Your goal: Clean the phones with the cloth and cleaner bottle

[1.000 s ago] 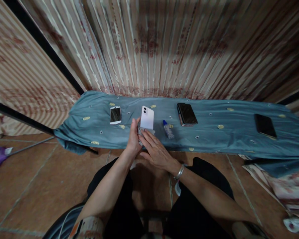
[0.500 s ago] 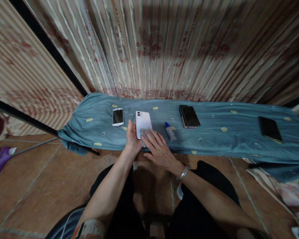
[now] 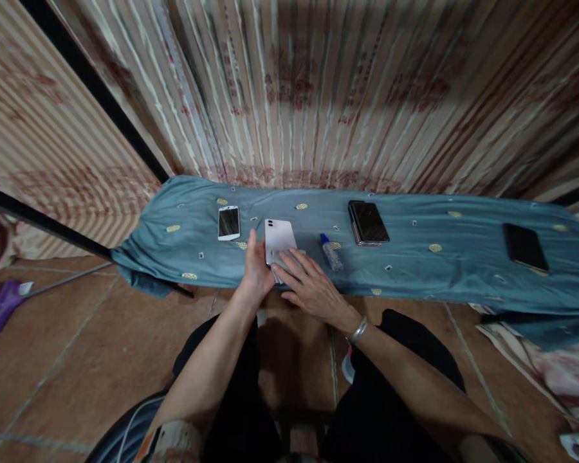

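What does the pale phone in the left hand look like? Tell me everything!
The pale phone looks smooth and whitish, perhaps faintly purple, with rounded corners and two dark camera circles at its top left. Its back faces up, so the screen is hidden. The left hand holds it by its left side, over the blue-green sheet. The right hand covers its lower part, with a grey cloth against it.

Right fingers partly hide the lavender phone (the cloth, too).
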Available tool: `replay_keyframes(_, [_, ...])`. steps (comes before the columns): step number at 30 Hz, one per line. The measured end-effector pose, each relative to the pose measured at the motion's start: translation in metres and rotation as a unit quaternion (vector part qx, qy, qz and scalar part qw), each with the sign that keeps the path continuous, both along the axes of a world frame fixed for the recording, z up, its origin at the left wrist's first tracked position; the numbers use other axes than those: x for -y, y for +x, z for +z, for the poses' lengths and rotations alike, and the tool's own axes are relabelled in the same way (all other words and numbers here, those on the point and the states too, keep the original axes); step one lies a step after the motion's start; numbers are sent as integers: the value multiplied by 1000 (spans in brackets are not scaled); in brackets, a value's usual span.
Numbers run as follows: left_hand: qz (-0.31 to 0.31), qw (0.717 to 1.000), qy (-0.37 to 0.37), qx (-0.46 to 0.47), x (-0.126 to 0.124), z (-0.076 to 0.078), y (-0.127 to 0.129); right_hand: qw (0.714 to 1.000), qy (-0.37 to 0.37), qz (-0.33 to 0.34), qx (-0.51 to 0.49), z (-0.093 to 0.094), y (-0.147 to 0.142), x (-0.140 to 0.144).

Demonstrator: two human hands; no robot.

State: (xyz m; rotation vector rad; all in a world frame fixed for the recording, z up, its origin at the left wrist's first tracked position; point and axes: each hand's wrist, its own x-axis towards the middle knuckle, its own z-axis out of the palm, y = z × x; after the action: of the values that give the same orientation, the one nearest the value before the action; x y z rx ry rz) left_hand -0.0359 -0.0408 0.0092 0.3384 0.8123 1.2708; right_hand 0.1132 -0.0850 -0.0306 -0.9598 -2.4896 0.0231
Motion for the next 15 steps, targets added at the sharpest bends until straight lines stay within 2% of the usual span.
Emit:
replay_keyframes(8, [-7,999,8,34,-2,3,-6,999,5,12,-31,-4,10,-1])
replay_keyframes(15, [-5,999,23,35,-2,-1,-5,992,-55,-11,-116,-9,4,7])
